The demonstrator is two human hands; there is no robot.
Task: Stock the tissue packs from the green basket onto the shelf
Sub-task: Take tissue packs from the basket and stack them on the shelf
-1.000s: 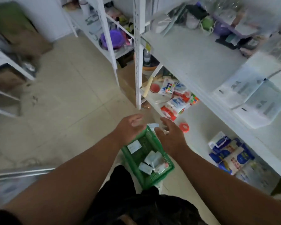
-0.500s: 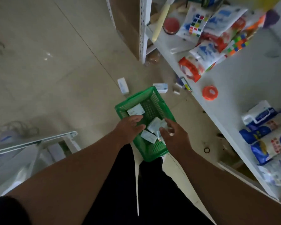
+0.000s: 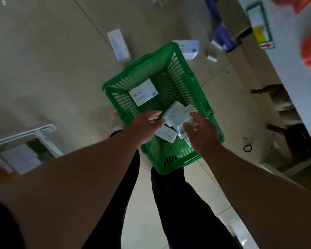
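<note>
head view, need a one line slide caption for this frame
Both hands, left and right, reach open into the green basket on the floor, over loose tissue packs.

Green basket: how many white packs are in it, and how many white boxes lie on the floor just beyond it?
Lone white tissue pack in the green plastic basket, far end: 1
White tissue packs heaped by the left hand and right hand: at least 3, partly hidden
White boxes on the floor just beyond it: 3
Total: at least 7
</note>
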